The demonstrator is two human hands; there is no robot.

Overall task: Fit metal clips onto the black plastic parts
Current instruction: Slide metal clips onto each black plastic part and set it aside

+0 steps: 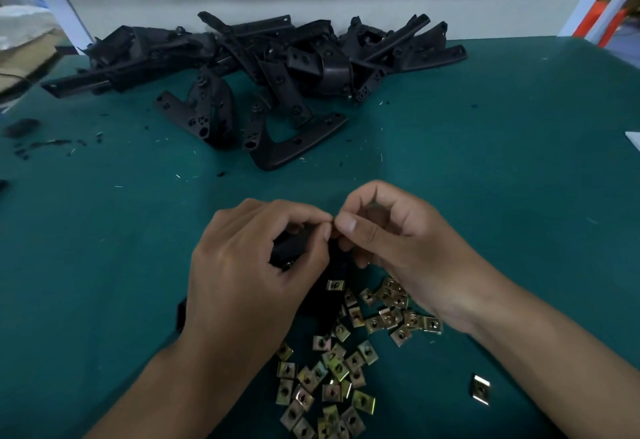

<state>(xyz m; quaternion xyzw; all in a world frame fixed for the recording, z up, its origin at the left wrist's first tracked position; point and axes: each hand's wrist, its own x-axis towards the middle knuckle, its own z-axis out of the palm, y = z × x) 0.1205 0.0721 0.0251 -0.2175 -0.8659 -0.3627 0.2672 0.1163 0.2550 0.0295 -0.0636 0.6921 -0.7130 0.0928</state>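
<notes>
Loose metal clips (332, 379) at 6 o'clock, both hands working a black part above them.
Green table (502, 168) carries a heap of black plastic parts (263, 57) at 12 o'clock, well apart from the hands. Left hand (249, 265) curls round one black part (294, 248), mostly hidden under its fingers. Right hand (398, 241) pinches at the part's edge, thumb tips touching; whether a clip sits in that pinch cannot be told. Risks, as judged: clip goes on skewed or slips from the fingertips into the pile; wrists could scatter clips lying just beneath. One stray clip (480, 389) at 5 o'clock.
</notes>
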